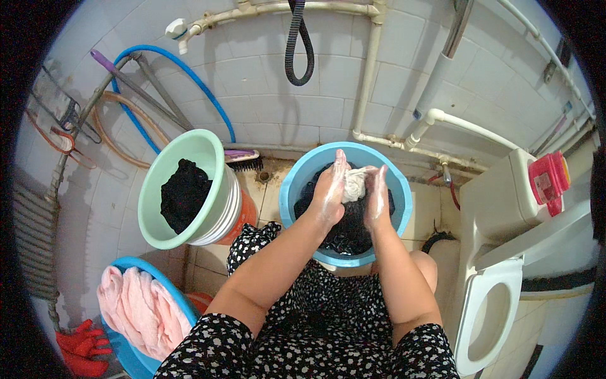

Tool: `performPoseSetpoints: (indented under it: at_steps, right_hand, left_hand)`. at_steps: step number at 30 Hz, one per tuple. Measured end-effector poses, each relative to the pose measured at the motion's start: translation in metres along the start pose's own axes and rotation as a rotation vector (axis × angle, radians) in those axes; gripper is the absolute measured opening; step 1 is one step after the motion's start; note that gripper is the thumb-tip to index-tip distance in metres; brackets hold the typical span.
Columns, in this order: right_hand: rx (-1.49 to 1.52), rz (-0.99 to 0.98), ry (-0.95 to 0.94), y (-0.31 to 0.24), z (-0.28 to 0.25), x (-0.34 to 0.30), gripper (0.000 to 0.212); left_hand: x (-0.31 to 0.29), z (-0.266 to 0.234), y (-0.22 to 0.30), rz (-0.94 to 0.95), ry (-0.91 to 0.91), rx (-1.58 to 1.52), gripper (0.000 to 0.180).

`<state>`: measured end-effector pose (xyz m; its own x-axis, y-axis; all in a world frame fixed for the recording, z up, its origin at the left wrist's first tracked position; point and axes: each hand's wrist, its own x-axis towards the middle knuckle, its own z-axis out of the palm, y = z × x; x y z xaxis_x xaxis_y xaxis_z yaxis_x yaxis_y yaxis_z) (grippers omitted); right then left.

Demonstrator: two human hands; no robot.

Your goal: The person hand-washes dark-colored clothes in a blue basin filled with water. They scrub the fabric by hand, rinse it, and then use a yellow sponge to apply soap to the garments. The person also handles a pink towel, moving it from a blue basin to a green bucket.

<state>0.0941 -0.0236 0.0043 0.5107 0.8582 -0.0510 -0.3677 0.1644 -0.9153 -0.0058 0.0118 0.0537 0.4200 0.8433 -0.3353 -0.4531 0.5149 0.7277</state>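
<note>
Left hand (331, 189) and right hand (377, 199) around one white cloth (355, 184)

One toilet (499, 202) stands at the right. One blue basin (129, 355), one light blue basin (290, 205) and one green basin (205, 151) make three. One pink cloth (142, 309) lies in the first, dark laundry (346, 235) in the second, one black bundle (184, 197) in the third. Both foamy hands are close together, holding the white cloth between them above the dark laundry.

Dark laundry (347, 232) partly behind hands (331, 189)
</note>
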Motion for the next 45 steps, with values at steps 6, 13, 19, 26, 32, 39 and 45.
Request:
performPoseSetpoints:
  at_steps: [6,13,19,26,32,39,45]
  right_hand:
    - [-0.105,-0.195,-0.020,-0.027,0.023,-0.010,0.017]
    - [-1.102,-0.814,-0.278,-0.023,0.043,-0.059,0.018]
    - [-1.165,-0.554,-0.034,-0.033,0.025,-0.012,0.040]
    - [-1.163,-0.507,0.075,-0.022,0.017,-0.006,0.036]
    - [-0.423,-0.174,0.202,-0.044,-0.012,0.018,0.047]
    - [-0.170,-0.142,0.102,-0.050,-0.008,0.006,0.026]
    - [-0.296,-0.226,-0.130,-0.044,0.007,-0.012,0.020]
  left_hand:
    - [0.020,-0.022,0.000,0.018,0.117,0.091,0.056]
    - [0.055,-0.065,-0.040,-0.280,-0.413,-0.198,0.035]
    - [-0.009,-0.005,-0.050,-0.140,-0.098,-0.182,0.033]
    - [0.000,-0.012,-0.045,-0.181,-0.119,-0.166,0.032]
    - [-0.001,-0.002,0.011,-0.318,-0.231,-0.055,0.056]
    - [0.014,-0.026,0.039,-0.231,-0.293,-0.233,0.040]
    - [0.024,-0.030,0.033,0.123,-0.338,-0.203,0.018]
